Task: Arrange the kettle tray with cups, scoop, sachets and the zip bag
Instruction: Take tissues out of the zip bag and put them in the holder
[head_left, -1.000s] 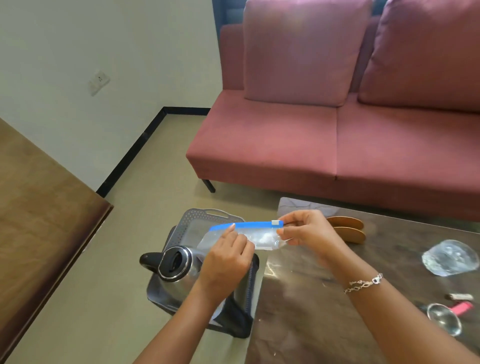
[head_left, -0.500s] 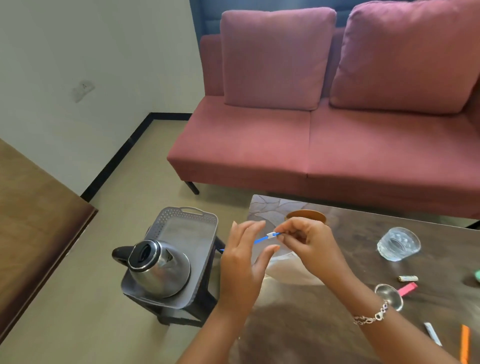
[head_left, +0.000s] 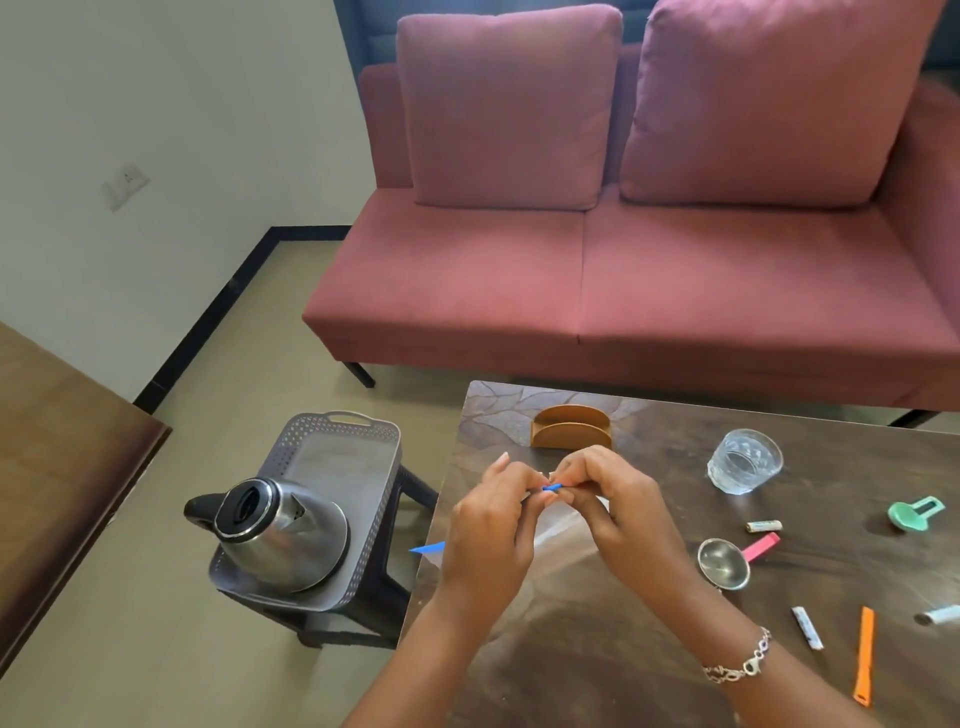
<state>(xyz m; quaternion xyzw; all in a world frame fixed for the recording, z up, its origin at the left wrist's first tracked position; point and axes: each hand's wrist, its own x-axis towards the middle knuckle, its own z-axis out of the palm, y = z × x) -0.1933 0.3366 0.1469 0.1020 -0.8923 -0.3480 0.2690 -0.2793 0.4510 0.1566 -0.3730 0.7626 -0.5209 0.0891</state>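
Both hands pinch the blue strip of a clear zip bag (head_left: 563, 522) over the dark table's left part. My left hand (head_left: 491, 530) and my right hand (head_left: 615, 501) meet at the strip; a blue end sticks out left of my left wrist. A steel kettle (head_left: 270, 525) stands on the grey perforated tray (head_left: 358, 447) on a low stool left of the table. On the table lie a clear glass cup (head_left: 744, 461), a steel scoop with a pink handle (head_left: 727, 562), a green scoop (head_left: 914, 513), and several sachets (head_left: 763, 526).
A brown curved holder (head_left: 570, 427) stands at the dark table's (head_left: 597, 649) far left corner. An orange stick sachet (head_left: 864, 656) and a white one (head_left: 808, 627) lie at the right. A pink sofa (head_left: 623, 270) is behind; a wooden surface (head_left: 57, 457) sits at the left.
The bag has come from above the kettle tray to over the table. My left hand, spread open half a second ago, now pinches the blue strip close to my right hand.
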